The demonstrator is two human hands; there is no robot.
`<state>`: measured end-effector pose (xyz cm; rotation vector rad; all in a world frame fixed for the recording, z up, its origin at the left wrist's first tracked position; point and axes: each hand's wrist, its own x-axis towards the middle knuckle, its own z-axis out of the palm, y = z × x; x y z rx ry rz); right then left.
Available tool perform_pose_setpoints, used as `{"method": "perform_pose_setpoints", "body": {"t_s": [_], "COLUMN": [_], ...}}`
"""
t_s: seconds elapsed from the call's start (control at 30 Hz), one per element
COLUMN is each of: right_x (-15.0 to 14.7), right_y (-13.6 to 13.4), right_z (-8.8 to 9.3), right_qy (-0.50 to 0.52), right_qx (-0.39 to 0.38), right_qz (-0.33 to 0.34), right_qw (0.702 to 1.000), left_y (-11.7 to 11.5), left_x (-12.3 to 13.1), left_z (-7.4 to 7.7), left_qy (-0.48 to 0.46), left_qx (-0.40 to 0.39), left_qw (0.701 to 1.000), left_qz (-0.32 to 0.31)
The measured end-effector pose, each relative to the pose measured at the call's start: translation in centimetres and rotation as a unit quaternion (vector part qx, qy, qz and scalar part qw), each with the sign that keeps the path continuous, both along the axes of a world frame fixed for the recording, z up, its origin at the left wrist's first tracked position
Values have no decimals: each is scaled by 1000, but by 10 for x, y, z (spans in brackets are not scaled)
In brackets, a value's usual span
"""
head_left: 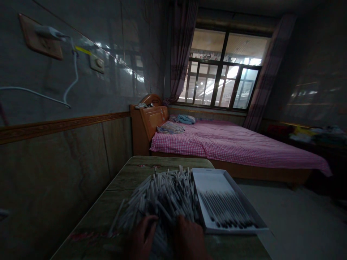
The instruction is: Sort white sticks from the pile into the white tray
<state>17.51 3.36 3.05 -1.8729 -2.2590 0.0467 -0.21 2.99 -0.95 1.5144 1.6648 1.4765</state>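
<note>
A large heap of thin, pale pen-like sticks [165, 191] lies on the small table [119, 184]. At its near edge, my left hand [142, 236] is closed, thumb and forefinger bent together; what they pinch is too dark to make out. Beside it, my right hand [189, 236] reaches into the near right part of the heap with curled fingers, their tips hidden among the sticks. To the right of the heap, a shallow white tray [214, 178] holds a row of similar sticks [225, 207], lined up side by side with dark ends toward me.
Beyond the table stands a bed with a pink checked cover [217, 141] and a wooden headboard [148, 121]. A tiled wall [54, 173] runs along the left, with a charger [50, 32] and its white cable. The tray reaches the table's right edge.
</note>
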Motion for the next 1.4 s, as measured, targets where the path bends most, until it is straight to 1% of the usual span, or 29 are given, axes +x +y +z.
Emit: {"method": "perform_pose_setpoints", "body": {"t_s": [0.1, 0.13, 0.27, 0.33, 0.4, 0.47, 0.53, 0.6, 0.7, 0.8, 0.93, 1.03, 1.13, 1.2, 1.27, 1.4], "right_x": [5, 5, 1, -3, -5, -3, -1, 1, -2, -7, -13, -15, -13, -8, -2, 10], "right_y": [-2, -3, -10, -12, -11, -9, -8, -8, -9, -10, -8, -6, -6, -7, -6, -4], "right_z": [-12, -16, -34, -42, -48, -51, -51, -48, -41, -33, -25, -22, -23, -25, -27, -32], "right_qy": [-5, 4, 37, 43, 44, 42, 35, 27, 15, 6, 10, 17, 18, 23, 35, 55], "right_qx": [7, 20, 82, 91, 86, 72, 54, 39, 24, 16, -6, -28, -16, -1, 20, 59], "right_qz": [10, 17, 50, 60, 65, 60, 47, 30, 7, 1, 4, -4, -4, 4, 29, 89], "right_qw": [1000, 1000, 995, 993, 993, 995, 997, 998, 1000, 1000, 1000, 999, 1000, 1000, 999, 993], "left_y": [-3, -3, 2, 5, 7, 8, 7, 7, 6, 6, 7, 9, 12, 14, 14, 10], "left_x": [2, 1, 1, 1, 0, 0, 0, 2, 4, 5, 3, 2, 1, 1, 0, 0], "left_z": [-1, -2, -9, -11, -9, -4, 3, 10, 16, 19, 19, 14, 8, 6, 6, 13], "left_qy": [15, 12, -37, -65, -96, -141, -189, -225, -251, -269, -313, -360, -384, -396, -407, -431], "left_qx": [-28, -37, -81, -98, -101, -99, -102, -101, -93, -103, -107, -106, -103, -97, -89, -72], "left_qw": [999, 999, 994, 989, 988, 984, 977, 969, 963, 958, 943, 926, 917, 913, 909, 900], "left_qz": [-26, -36, -70, -88, -72, -34, -4, 6, 8, 14, 29, 30, 17, 18, 27, 15]}}
